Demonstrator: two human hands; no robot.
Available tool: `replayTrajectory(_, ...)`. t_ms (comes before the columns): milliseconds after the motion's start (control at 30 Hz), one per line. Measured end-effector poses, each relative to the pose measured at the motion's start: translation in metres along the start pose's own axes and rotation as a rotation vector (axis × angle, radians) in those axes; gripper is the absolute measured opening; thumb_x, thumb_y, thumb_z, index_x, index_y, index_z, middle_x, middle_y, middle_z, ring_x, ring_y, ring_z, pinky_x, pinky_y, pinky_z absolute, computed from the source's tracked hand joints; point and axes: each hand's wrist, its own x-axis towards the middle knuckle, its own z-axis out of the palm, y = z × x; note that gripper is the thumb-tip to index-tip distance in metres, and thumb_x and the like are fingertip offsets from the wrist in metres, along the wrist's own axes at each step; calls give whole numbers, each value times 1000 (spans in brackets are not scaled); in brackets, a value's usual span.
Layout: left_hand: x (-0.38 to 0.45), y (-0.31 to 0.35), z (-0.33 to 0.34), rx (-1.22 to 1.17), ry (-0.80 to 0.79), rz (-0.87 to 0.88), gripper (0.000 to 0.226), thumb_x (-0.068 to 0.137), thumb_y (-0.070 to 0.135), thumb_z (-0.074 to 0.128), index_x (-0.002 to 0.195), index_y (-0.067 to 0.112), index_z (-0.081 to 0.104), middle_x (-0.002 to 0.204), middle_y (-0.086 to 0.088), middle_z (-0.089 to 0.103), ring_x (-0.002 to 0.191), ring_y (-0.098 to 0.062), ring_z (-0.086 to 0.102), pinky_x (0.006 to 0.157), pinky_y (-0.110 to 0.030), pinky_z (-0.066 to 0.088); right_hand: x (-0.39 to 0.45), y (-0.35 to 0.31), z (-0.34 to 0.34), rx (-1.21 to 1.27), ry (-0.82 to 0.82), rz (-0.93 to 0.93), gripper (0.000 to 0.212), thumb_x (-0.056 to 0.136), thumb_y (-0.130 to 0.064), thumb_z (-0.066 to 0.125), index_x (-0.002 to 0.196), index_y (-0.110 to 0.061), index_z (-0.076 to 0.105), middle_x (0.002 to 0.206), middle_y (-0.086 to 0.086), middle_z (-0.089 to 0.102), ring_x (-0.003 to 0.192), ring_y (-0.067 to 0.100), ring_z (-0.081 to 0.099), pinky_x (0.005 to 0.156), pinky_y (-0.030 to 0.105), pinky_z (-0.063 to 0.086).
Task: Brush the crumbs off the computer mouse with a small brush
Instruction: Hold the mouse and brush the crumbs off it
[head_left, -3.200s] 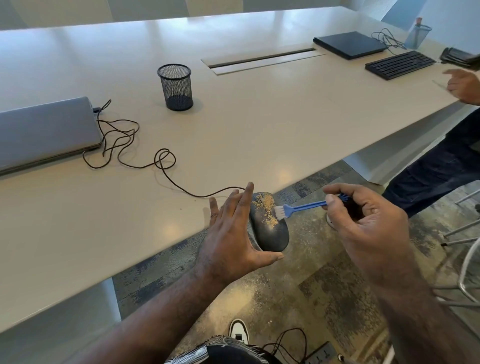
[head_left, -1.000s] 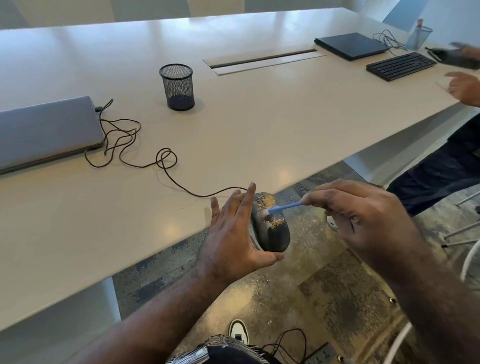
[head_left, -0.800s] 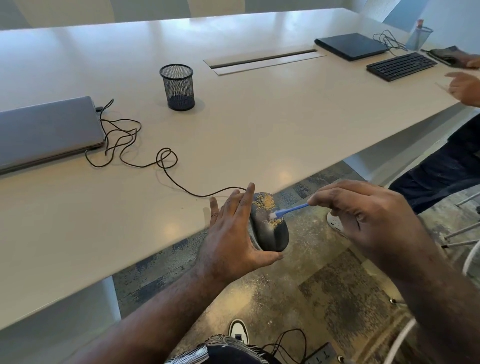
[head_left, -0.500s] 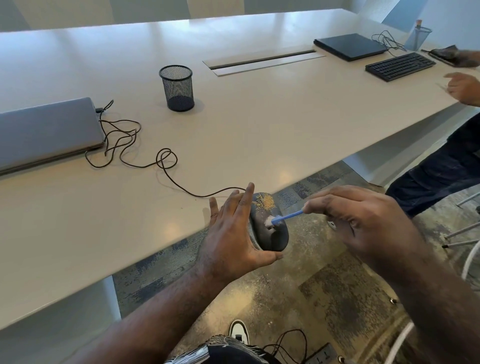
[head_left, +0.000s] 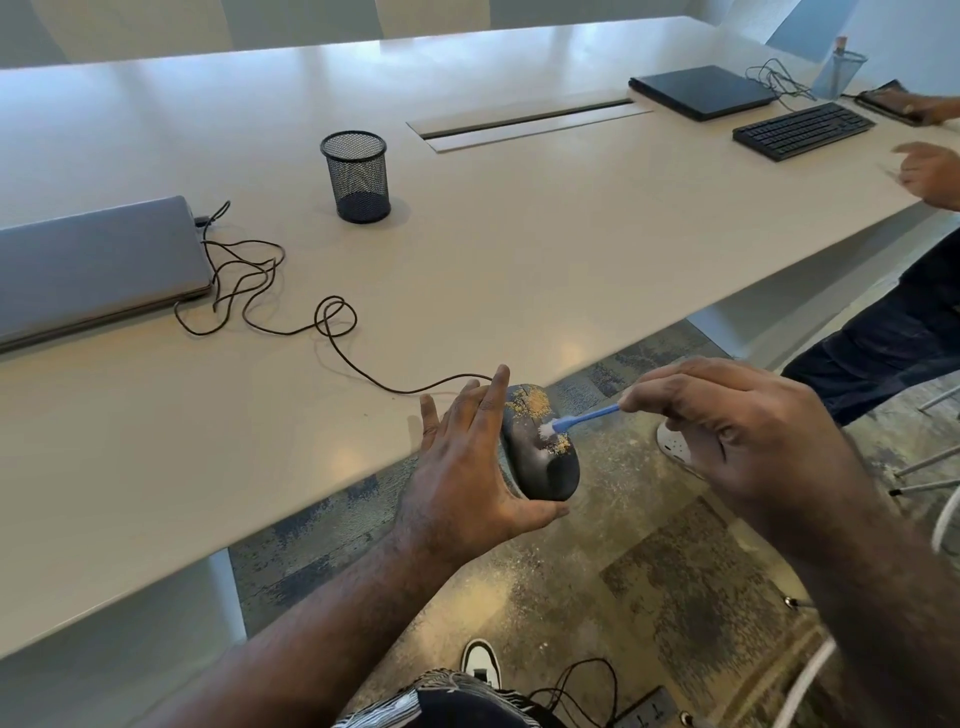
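A black wired computer mouse (head_left: 545, 467) hangs just past the table's near edge, tilted on its side. My left hand (head_left: 467, 467) grips it from the left, thumb under its lower end. Yellow crumbs (head_left: 532, 404) cover the mouse's upper part, with a smaller patch mid-body. My right hand (head_left: 727, 431) pinches a small blue brush (head_left: 582, 418); its white bristles touch the middle of the mouse. The mouse's dark cable (head_left: 332, 332) trails left across the table.
The white table (head_left: 519, 249) carries a closed grey laptop (head_left: 93, 265), a black mesh cup (head_left: 357, 176), a black keyboard (head_left: 802, 130) and a dark laptop (head_left: 701, 91). Another person's hand (head_left: 930, 174) rests at the right edge. Crumbs speckle the floor (head_left: 597, 571) below.
The brush has swept down and up over the mouse's middle in short strokes. Fewer crumbs lie on the mouse than 3.2 s ago. My left hand has kept still.
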Motion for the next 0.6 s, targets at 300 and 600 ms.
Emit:
replayTrajectory(300, -1, -2, -2, 1, 10, -24, 137, 56, 74, 76, 157, 26, -5, 158, 2, 22, 149, -10, 7, 121, -49, -12, -6, 4, -6, 7, -46, 29, 24, 87, -10, 56, 101, -15, 75, 96, -4, 73, 76, 7, 62, 66, 36, 60)
replayTrajectory(600, 0, -1, -4, -26, 15, -24, 137, 57, 72, 77, 156, 28, -6, 159, 2, 22, 150, -11, 7, 120, -43, -16, -10, 3, 1, 50, -7, 122, 23, 87, -1, 63, 100, -16, 75, 93, -9, 71, 80, 4, 67, 74, 17, 55)
